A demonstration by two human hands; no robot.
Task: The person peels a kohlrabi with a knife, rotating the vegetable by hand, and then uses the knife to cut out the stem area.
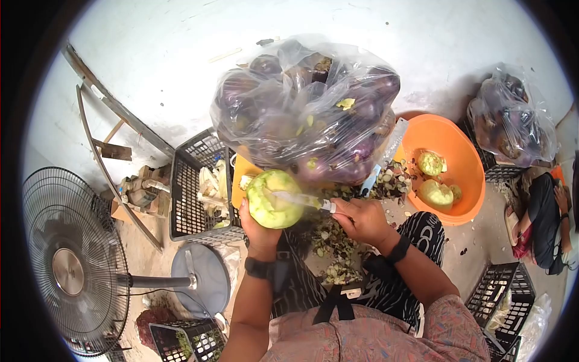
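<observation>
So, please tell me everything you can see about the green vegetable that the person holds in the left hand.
The peeled vegetable is round and pale green, with a smooth, moist-looking cut surface and no purple skin left on the side in view. The left hand cups it from below, in front of the big plastic bag. The blade of the knife, held by the right hand, lies across its upper right side.

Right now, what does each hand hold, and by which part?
Left hand cups the peeled green vegetable from beneath; right hand holds the knife by its handle.
</observation>
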